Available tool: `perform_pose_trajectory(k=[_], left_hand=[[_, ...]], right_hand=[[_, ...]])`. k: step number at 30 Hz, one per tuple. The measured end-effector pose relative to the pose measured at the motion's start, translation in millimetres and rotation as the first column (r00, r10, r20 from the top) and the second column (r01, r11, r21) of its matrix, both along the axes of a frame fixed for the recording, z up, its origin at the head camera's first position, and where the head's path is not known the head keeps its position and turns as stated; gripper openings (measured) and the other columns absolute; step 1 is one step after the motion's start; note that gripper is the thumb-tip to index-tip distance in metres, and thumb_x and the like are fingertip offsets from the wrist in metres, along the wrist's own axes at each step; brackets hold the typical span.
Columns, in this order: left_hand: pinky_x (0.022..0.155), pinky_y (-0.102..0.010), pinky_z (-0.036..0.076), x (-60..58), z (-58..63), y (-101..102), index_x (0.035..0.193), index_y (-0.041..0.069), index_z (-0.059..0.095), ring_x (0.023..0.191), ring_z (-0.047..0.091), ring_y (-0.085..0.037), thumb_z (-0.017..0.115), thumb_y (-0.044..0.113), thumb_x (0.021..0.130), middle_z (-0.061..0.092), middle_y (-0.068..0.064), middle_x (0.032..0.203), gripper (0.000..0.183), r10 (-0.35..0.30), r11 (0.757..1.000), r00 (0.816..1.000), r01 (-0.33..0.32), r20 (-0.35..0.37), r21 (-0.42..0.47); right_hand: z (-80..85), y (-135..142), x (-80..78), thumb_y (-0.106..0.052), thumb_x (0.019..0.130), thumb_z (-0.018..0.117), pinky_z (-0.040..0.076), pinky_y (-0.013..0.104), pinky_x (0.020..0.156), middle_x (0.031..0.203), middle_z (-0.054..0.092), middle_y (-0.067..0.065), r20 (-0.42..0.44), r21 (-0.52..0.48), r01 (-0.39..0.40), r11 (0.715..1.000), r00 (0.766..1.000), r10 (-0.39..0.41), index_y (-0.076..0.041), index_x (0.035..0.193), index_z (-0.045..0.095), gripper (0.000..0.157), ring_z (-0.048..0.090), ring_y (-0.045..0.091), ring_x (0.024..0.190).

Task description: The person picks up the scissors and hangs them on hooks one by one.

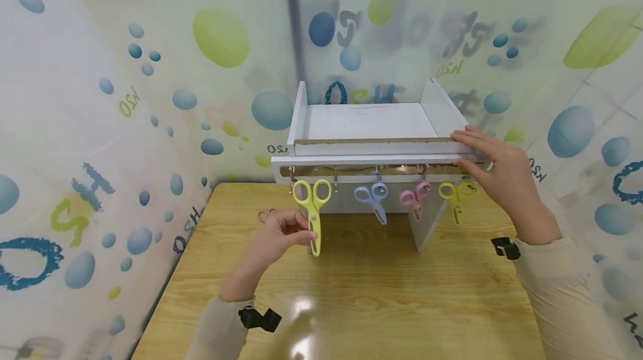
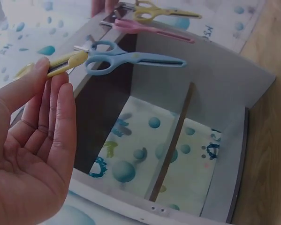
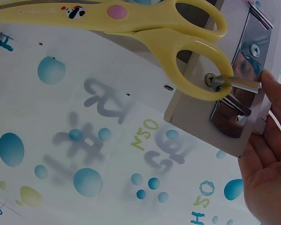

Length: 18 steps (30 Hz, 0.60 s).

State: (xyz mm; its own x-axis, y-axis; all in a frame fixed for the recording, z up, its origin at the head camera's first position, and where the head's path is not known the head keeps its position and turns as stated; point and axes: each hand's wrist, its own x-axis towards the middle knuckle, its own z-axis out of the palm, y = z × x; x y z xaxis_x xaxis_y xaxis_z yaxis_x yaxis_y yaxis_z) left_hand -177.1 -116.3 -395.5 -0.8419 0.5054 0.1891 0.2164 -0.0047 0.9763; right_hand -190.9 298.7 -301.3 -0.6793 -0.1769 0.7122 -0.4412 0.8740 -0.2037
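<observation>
My left hand [image 1: 278,235] pinches a yellow pair of scissors [image 1: 313,217] by the blades, finger loops upward. In the head view the loops overlap the leftmost hooks of the metal hook rail [image 1: 359,171]. That rail runs along the front of a white shelf [image 1: 372,120]. Blue scissors [image 1: 374,201], pink scissors [image 1: 416,204] and a second yellow pair [image 1: 456,204] hang from its hooks, blades down. My right hand [image 1: 509,187] grips the shelf's right front edge, fingers on top and thumb at the front. In the right wrist view, a hook [image 3: 243,85] passes through the hanging yellow pair's loop [image 3: 196,91].
The shelf stands on a wood-grain table [image 1: 351,293] against patterned walls. Its side panel [image 1: 424,226] reaches down to the tabletop. Pink loops [image 1: 262,216] of another pair of scissors show on the table behind my left hand.
</observation>
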Motion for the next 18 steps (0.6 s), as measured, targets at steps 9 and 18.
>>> perform_pose_trajectory(k=[9,18], left_hand=[[0.061,-0.016,0.051,-4.9,-8.2,15,0.092,-0.02,0.054,0.066,0.062,-0.001,0.067,-0.005,0.089,0.066,0.015,0.076,0.02,0.02,1.0,0.998,-0.02,0.054,-0.008],[0.061,-0.016,0.052,-11.7,-24.3,22,0.093,-0.022,0.054,0.065,0.062,0.0,0.067,-0.006,0.089,0.066,0.015,0.075,0.021,0.038,0.999,0.999,-0.038,0.038,0.0]], right_hand=[[-0.8,1,-0.4,-0.005,0.074,0.085,0.042,0.022,0.075,0.128,0.069,0.01,-0.026,0.007,-0.004,1.0,1.0,0.005,-0.016,0.129,0.069,0.058,0.044,-0.012,0.13],[-1.7,2,-1.5,-0.003,0.073,0.085,0.037,0.013,0.074,0.127,0.07,0.011,-0.041,-0.014,-0.036,0.999,0.999,0.036,-0.015,0.129,0.069,0.059,0.04,-0.017,0.128]])
